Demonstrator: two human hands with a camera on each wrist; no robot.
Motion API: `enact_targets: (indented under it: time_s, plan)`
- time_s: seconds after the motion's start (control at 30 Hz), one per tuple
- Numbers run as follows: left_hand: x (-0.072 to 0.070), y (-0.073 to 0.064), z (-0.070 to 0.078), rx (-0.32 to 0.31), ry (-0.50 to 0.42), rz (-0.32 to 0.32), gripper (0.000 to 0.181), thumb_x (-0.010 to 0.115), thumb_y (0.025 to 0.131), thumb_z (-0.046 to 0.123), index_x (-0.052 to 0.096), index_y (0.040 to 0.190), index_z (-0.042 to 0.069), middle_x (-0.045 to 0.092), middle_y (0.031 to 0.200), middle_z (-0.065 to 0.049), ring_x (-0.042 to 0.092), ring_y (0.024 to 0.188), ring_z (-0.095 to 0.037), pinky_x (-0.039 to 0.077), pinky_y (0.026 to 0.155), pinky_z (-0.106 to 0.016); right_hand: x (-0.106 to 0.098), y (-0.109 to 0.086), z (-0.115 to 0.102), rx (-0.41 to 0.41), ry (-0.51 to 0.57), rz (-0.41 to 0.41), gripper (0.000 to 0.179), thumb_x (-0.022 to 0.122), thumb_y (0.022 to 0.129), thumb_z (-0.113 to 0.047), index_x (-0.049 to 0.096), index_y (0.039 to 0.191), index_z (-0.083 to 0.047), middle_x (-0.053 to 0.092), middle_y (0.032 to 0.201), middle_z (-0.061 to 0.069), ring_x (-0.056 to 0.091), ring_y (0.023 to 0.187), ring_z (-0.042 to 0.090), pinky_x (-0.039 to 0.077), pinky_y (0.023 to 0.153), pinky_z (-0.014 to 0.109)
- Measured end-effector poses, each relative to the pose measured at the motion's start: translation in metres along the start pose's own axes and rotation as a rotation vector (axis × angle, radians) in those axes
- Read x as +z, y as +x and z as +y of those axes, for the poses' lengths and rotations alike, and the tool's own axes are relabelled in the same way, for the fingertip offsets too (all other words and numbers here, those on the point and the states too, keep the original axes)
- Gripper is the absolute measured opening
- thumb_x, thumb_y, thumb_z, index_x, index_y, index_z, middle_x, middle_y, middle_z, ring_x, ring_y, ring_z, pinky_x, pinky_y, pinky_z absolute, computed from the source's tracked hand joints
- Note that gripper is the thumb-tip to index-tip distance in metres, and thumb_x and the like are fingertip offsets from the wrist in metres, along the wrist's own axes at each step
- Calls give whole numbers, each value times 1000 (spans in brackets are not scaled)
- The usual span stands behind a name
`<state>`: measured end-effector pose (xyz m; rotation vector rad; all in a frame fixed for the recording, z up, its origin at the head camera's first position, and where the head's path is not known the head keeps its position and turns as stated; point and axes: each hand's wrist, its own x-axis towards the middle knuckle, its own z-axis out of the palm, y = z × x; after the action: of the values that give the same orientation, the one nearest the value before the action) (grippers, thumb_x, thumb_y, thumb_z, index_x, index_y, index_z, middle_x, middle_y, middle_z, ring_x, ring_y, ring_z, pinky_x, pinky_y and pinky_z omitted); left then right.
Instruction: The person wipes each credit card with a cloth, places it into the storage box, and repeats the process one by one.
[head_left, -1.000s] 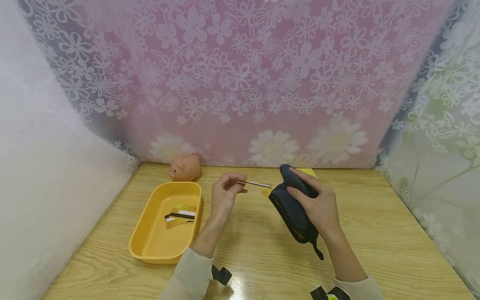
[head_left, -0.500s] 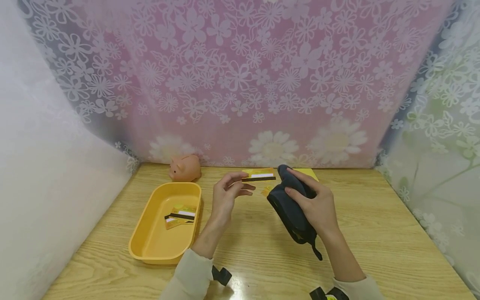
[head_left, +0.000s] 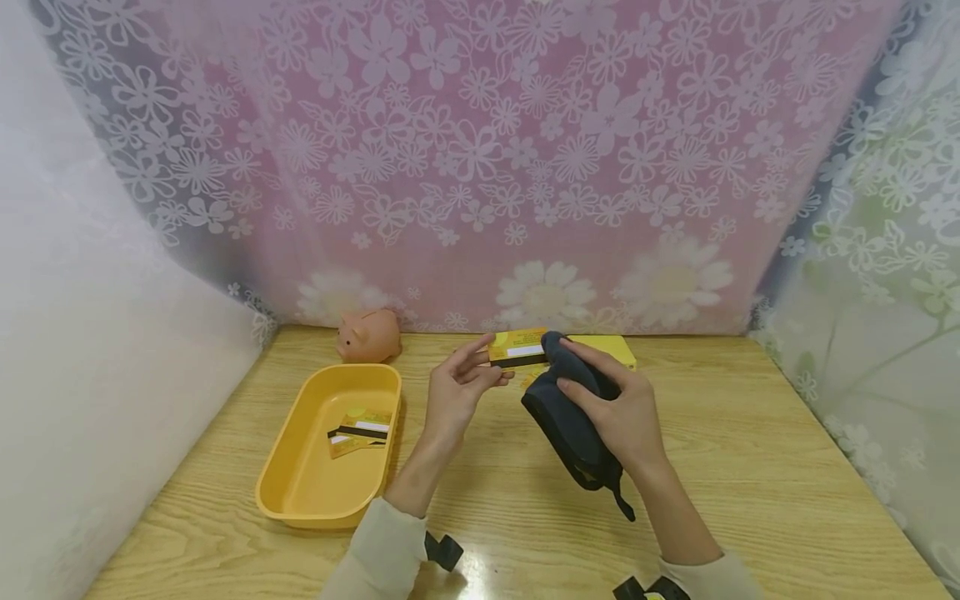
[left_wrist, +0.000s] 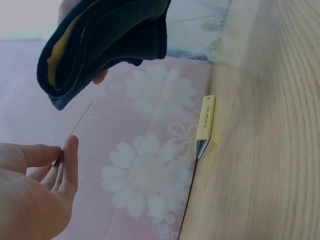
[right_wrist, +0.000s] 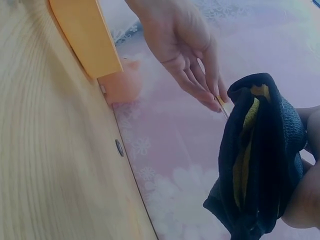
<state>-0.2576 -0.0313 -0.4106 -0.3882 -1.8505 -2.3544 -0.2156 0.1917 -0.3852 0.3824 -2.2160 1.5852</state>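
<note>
My left hand (head_left: 452, 392) pinches a yellow card (head_left: 516, 343) by its left end, between thumb and fingers. A black stripe and a white strip cross the card's face. My right hand (head_left: 628, 417) grips a dark blue cloth pouch (head_left: 572, 423) with a short strap at its lower end. In the right wrist view the pouch (right_wrist: 265, 165) gapes and shows yellow inside. From the head view the card's right end is hidden behind the pouch's top; the left wrist view shows the card (left_wrist: 82, 118) edge-on, a little apart from the pouch (left_wrist: 110, 40).
At left stands a yellow tray (head_left: 272, 483) with several similar cards (head_left: 362, 432) in it. Behind it sits a pink piggy bank (head_left: 371, 335). A yellow box (left_wrist: 206, 119) lettered "THE ARCHIVE" lies at the back, near another yellow piece (left_wrist: 212, 159). A small dark oval thing (right_wrist: 119, 147) lies on the table.
The card in my left hand has turned from edge-on to face-on in the head view. My right hand has brought the pouch slightly left, so it now overlaps the card's end.
</note>
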Motion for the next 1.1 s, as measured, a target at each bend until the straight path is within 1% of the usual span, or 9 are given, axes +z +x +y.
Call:
enact_targets:
  time_s: [0.17,0.33,0.43,0.57,0.67,0.77,0.83,0.97,1.1]
  plan:
    - [0,0,-1,4,7,-23,56,70,96,-5,63,145,20,67,121,-24,77,93,-28,62,90,-41,6,-1,2,-36,31,-31,50,80,93,-10,69,138,-28,64,143,-4,63,128,18,58,90,20]
    - [1,0,-2,-5,16,-43,58,70,95,-6,61,146,20,66,122,-24,76,95,-28,62,91,-43,12,-2,3,-61,57,-48,50,81,92,-8,70,137,-26,66,141,-5,56,138,16,54,97,19]
    - [0,0,-2,-11,38,-60,59,74,94,-3,61,147,18,66,124,-25,74,99,-29,61,92,-43,14,-2,2,-67,64,-57,50,81,92,-8,71,137,-26,66,141,-5,51,142,18,53,99,19]
    - [1,-1,-2,-23,105,-75,62,79,91,2,60,148,20,68,126,-20,73,105,-30,61,94,-40,18,-4,1,-63,68,-70,50,81,92,-9,71,137,-28,65,142,-4,52,141,20,55,96,20]
    - [1,-2,-3,-33,144,-82,62,80,91,4,61,146,24,71,125,-15,73,106,-28,60,95,-39,22,-7,0,-63,54,-89,50,81,92,-11,70,137,-30,64,142,-5,56,137,19,55,96,21]
    - [2,-2,-4,-33,148,-103,59,75,94,0,61,146,23,72,124,-14,73,105,-28,60,94,-40,26,-9,-1,-72,44,-115,50,81,92,-12,70,137,-31,64,143,-6,57,135,17,54,99,23]
    - [3,-3,-4,-30,158,-115,57,71,96,-3,62,146,23,73,122,-13,73,103,-26,61,92,-37,29,-11,-3,-80,32,-127,50,82,92,-13,70,137,-31,64,142,-7,57,135,16,54,101,25]
    - [5,-4,-4,-13,201,-133,58,63,97,-10,63,145,22,74,118,-11,73,97,-21,57,81,-27,34,-13,-5,-78,12,-134,50,82,92,-14,70,137,-32,64,143,-7,56,136,16,54,105,33]
    - [6,-4,-5,3,227,-141,58,61,96,-12,64,144,22,74,117,-10,72,95,-21,54,76,-25,35,-14,-6,-52,-15,-122,50,82,91,-15,70,136,-34,64,143,-6,55,138,18,53,107,43]
